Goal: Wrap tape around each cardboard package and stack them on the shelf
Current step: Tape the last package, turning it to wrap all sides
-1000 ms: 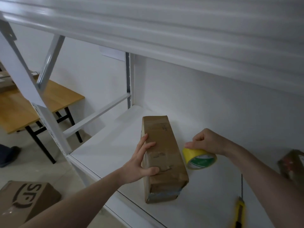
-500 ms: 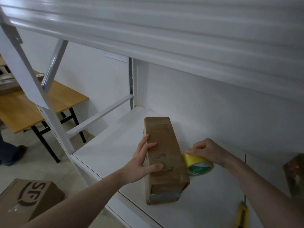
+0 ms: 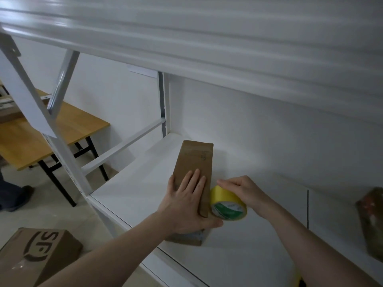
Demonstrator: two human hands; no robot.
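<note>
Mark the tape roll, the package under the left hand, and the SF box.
tape roll (image 3: 224, 198): head view, yellow outer band.
package (image 3: 196, 158): head view, bare top face.
SF box (image 3: 41, 248): head view, printed top.

"sf" — floor box (image 3: 39, 255)

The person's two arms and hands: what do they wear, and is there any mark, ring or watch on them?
Both forearms are bare up to the frame edge: no sleeves show. The left hand and right hand wear no gloves. No ring, watch or bracelet is visible on either.
</note>
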